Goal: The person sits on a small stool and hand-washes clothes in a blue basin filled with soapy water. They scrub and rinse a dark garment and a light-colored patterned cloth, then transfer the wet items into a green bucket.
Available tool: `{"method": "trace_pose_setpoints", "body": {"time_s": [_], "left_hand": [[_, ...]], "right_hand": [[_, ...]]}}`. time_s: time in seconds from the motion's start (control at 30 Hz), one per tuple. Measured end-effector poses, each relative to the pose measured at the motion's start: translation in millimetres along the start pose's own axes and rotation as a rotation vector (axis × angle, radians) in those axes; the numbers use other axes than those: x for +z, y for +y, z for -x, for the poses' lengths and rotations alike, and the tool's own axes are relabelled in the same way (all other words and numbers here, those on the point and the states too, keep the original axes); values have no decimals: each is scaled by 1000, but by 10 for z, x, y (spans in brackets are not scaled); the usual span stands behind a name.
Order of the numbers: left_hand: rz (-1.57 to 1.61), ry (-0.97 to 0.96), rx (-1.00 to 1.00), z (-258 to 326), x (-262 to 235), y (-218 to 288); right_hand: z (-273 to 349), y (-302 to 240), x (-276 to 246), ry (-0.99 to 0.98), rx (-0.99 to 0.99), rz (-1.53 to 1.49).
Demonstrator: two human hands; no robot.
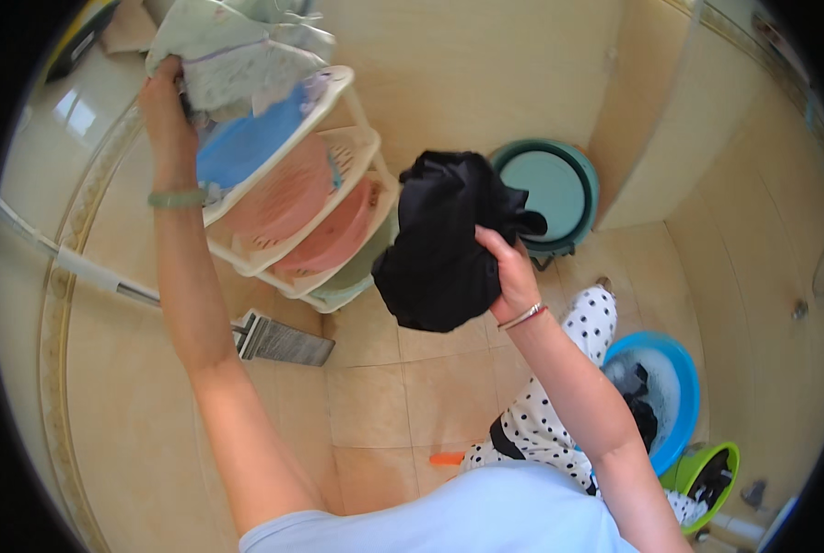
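The right hand [518, 279] is holding a big black cloth [439, 244] near the middle of the view, up over the floor [366, 405]. Its thumb presses on the side of the cloth, but the other fingers are hidden underneath. The left hand [166, 92], out at 10 o'clock, has its fingers bent around the edge of a pale green cloth [246, 74]. I can't see all the tips, so I can't tell how tight that grip is.

The black cloth is a loose bundle, and one floppy bit pokes out to 2 o'clock. With just one hand on it, a piece could slide free and fall on the floor. The round teal tub [591, 198] is at 2 o'clock too, so a dangling bit might get caught on its rim.

The pale cloth sits right by the blue basin [255, 138] at the top of the white rack [340, 81]. A hard tug could drag the basin along and tip it.

At 4 o'clock, a leg in spotty trousers [531, 415] is close to the blue tub [688, 378] of soapy water. A bump could make it splash, and the tiles might get slippery.
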State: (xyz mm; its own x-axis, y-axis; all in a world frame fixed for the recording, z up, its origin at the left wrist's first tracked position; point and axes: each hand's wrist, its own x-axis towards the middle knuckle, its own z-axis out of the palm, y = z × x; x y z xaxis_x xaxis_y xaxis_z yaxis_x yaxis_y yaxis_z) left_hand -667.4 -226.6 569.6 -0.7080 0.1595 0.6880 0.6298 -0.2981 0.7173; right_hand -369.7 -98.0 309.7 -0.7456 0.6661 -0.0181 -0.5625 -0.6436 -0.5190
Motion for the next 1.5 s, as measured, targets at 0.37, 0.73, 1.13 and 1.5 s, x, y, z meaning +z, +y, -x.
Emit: {"method": "trace_pose_setpoints", "body": {"time_s": [0.37, 0.73, 1.13, 1.5], "left_hand": [[818, -1051, -572, 2468, 2437, -39], [715, -1408, -1057, 4752, 4257, 65], [236, -1492, -1183, 6231, 4614, -435], [229, -1718, -142, 8541, 4814, -1555]], "right_hand": [[522, -1561, -915, 254, -627, -71], [2721, -2614, -2954, 1083, -616, 181], [3102, -732, -4610, 778, 693, 1534], [3437, -2166, -5518, 1275, -373, 1102]]}}
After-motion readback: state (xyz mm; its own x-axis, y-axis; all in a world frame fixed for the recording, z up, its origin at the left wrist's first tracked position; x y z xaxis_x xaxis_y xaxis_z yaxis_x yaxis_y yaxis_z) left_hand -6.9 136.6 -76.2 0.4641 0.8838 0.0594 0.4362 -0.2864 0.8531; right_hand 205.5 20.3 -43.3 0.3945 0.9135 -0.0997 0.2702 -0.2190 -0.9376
